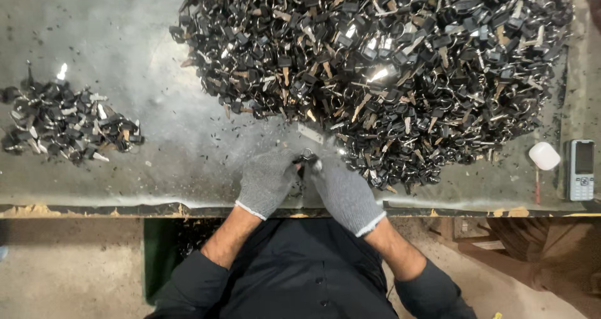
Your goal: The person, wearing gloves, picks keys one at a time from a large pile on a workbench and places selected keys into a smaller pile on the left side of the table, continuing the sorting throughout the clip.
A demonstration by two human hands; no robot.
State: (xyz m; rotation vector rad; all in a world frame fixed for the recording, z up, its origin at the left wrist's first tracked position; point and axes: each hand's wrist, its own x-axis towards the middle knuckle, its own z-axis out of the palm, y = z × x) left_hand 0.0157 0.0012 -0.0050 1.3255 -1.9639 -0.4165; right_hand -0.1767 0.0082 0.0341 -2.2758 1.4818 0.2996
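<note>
both gloved hands — left hand (266, 180), right hand (343, 190) — pinching one key ring (307, 154) at table edge (188, 201); could slip off — thick gloves, big key pile (375, 68) just beside.

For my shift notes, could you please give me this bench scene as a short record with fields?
left hand: grey glove, pinching a key ring
right hand: grey glove, on the same ring
large pile of keys: black-headed, ahead and to the right
small pile of keys: far left
phone: right edge, beside a white case
table: grey, littered with black bits
</note>
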